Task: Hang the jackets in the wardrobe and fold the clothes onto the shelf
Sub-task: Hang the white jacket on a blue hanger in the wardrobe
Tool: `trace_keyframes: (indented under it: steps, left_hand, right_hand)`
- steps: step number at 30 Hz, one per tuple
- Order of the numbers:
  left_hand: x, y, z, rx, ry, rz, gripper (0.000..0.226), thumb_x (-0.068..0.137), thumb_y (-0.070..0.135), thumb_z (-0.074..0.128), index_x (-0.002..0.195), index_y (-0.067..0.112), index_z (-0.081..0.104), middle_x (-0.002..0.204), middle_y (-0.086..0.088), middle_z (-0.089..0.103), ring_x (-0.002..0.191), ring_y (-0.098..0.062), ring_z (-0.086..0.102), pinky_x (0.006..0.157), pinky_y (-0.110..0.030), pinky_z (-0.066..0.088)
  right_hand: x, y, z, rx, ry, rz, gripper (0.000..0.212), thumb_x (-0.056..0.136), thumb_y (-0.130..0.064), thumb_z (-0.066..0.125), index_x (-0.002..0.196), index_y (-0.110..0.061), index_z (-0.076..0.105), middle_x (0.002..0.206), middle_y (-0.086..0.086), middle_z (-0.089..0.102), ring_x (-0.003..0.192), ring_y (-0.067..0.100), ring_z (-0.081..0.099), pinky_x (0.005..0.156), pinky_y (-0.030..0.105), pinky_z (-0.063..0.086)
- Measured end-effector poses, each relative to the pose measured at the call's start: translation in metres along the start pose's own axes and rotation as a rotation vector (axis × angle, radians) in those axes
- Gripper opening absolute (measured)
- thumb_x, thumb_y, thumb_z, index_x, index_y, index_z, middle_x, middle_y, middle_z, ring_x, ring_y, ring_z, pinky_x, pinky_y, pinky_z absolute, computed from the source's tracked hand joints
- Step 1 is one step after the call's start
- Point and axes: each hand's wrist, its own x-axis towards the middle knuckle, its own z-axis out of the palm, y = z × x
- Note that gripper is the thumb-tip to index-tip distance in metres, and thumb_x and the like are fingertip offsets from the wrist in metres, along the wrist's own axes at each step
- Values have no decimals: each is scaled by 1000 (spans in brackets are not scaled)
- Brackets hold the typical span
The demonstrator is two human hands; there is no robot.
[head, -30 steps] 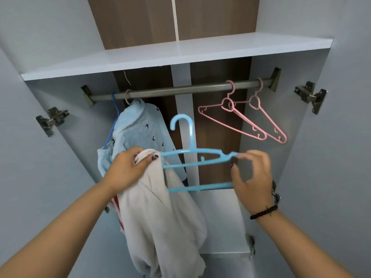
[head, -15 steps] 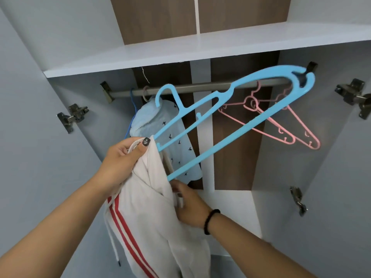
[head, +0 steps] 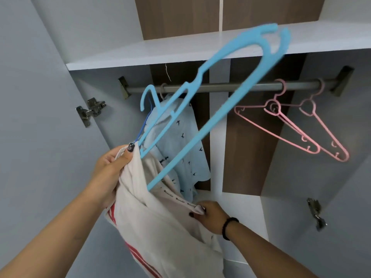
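A person threads a sky-blue plastic hanger (head: 202,109) into a cream-white cotton jacket with red stripes (head: 160,223), held before an open wardrobe. The left hand (head: 109,173) grips the jacket's collar edge together with the hanger's lower end, thumb pinched over the cloth; the right hand (head: 210,216) pinches the jacket's printed inner hem, low and nearer the viewer. The hanger stands steeply tilted, its far end high against the white shelf (head: 140,55), its hook pointing left. Done well, the raised arm of the hanger should be swung down into the opposite shoulder while the right hand spreads that side open, keeping the collar centred under the hook. Behind, a pale blue bird-print garment (head: 180,141) hangs on the grey metal rail (head: 220,87); two pink plastic hangers (head: 297,125) wait at right.
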Motion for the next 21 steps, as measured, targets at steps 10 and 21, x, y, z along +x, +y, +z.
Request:
trace_keyframes:
  steps: [10,21]
  left_hand:
    - [12,-11,-34,207,-83,107,36,62,52,82,83,23,78,77,3,74,65,-5,66,62,-17,55]
    - [25,-18,-54,333,10,169,37,88,5,61,71,33,77,65,17,71,58,7,60,57,-8,50]
  right_hand:
    - [-12,34,-63,-335,9,149,57,66,-63,73,55,-20,37,56,-8,36,53,4,37,50,13,32]
    - [-23,18,-134,-593,29,149,59,65,-53,80,53,-20,34,54,-8,36,52,8,32,47,24,23]
